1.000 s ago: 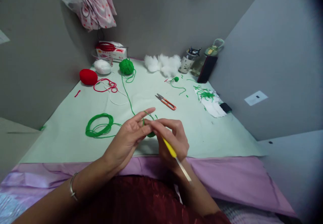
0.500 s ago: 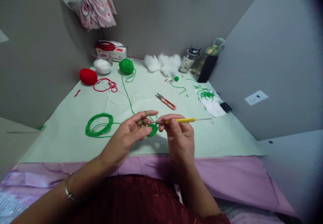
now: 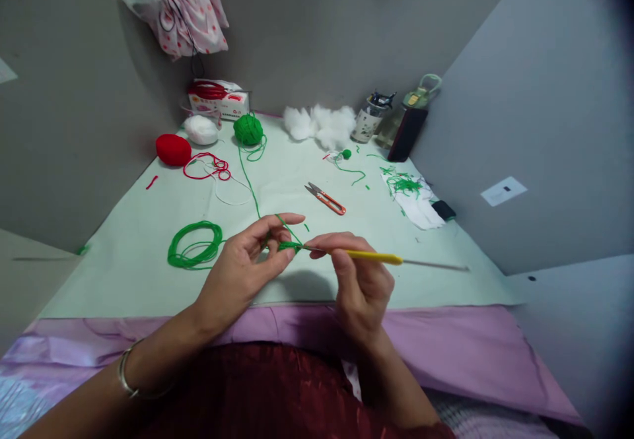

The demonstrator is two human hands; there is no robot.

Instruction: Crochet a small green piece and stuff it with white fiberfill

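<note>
Two hands meet over the near edge of the counter [image 3: 148,274]: my left hand [image 3: 238,270] pinches the small green crochet piece [image 3: 288,247], its yarn strand [image 3: 252,191] running away to the green ball [image 3: 248,130]; just right, touching it, my right hand [image 3: 359,277] grips the yellow crochet hook [image 3: 376,257], whose long axis lies level, tip in the piece, tail pointing right

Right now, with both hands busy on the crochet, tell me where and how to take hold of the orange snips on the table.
Grip the orange snips at the orange handle loop, the end lying nearer the person and to the right, coming from above with thumb and finger on its two sides. They lie flat on the green table cover, grey blades pointing away to the left, with bare cover around them, so the handle end looks safest.
</note>
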